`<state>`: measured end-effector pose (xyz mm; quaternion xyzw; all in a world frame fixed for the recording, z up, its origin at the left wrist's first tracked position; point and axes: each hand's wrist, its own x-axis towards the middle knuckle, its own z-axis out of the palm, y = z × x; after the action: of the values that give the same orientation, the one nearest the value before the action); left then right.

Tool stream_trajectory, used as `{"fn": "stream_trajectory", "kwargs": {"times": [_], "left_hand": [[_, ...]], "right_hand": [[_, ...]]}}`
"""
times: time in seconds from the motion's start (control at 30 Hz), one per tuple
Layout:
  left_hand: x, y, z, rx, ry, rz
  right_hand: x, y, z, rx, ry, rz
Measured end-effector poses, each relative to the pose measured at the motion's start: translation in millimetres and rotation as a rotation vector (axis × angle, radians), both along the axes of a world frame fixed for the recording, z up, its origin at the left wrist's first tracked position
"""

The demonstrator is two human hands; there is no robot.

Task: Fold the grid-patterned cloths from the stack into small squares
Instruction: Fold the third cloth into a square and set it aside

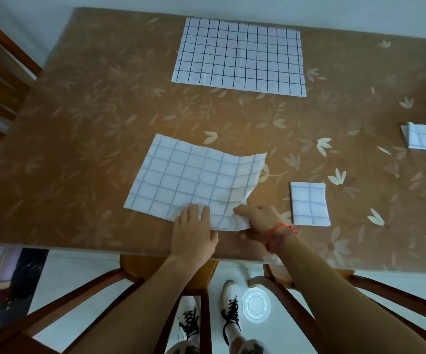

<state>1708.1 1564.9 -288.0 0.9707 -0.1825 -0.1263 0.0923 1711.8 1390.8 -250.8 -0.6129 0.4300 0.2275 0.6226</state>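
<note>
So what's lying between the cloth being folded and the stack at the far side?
Nothing. The head view shows only bare leaf-patterned table surface between the cloth being folded and the stack of grid cloths.

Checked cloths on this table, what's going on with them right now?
A person is folding them at the brown table. The left hand presses flat on the near edge of the cloth in front, while the right hand pinches its near right corner; the cloth's right side looks rumpled and slightly lifted. The unfolded stack lies at the far side. One folded square sits just right of the hands, and another folded cloth lies farther right by the table's edge.
</note>
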Motion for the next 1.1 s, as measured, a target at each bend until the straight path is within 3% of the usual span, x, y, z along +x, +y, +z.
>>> {"fn": "stream_trajectory", "kwargs": {"times": [0.3,0.4,0.47,0.53,0.6,0.67,0.73,0.77,0.8,0.83,0.9,0.97,1.1], "left_hand": [[2.2,-0.6,-2.4,-0.035,0.048,-0.038],[3.0,11.6,0.0,-0.084,0.046,-0.113],[3.7,21.0,2.9,-0.131,0.096,-0.154],[5.6,33.2,2.8,-0.158,0.173,-0.193],[7.6,46.4,1.2,-0.183,0.236,-0.250],[6.7,60.2,-3.6,-0.202,0.254,-0.315],[2.2,74.3,-7.3,-0.214,0.249,-0.349],[-1.0,80.8,-8.1,-0.230,0.237,-0.340],[-3.9,86.7,-7.9,-0.244,0.210,-0.327],[-6.7,92.3,-6.9,-0.252,0.169,-0.300],[-11.6,102.9,-6.5,-0.249,0.098,-0.267],[-15.1,112.1,-9.1,-0.220,0.094,-0.278],[-19.3,116.8,3.1,-0.321,0.091,-0.272]], "right_hand": [[-22.7,-16.5,10.5,0.318,-0.221,0.252],[-26.5,-32.3,-3.4,0.092,-0.179,0.266],[-40.0,-71.1,-67.7,-0.105,-0.125,0.280],[-47.9,-82.5,-76.3,-0.200,0.169,0.354],[-45.3,-74.7,-60.9,-0.301,0.316,0.659],[-41.0,-68.7,-47.6,-0.537,0.142,0.690],[-45.7,-65.6,-51.2,-0.561,0.249,0.783],[-46.8,-62.1,-41.5,-0.495,0.253,1.054],[-58.4,-62.5,-41.9,-0.549,0.135,1.184],[-70.0,-59.4,-25.5,-0.466,0.106,1.259],[-71.1,-43.2,-1.5,-0.527,0.035,1.257],[-72.7,-42.9,-13.5,-0.699,-0.306,1.090],[-65.3,-42.6,-24.6,-0.286,-0.425,0.809]]}}
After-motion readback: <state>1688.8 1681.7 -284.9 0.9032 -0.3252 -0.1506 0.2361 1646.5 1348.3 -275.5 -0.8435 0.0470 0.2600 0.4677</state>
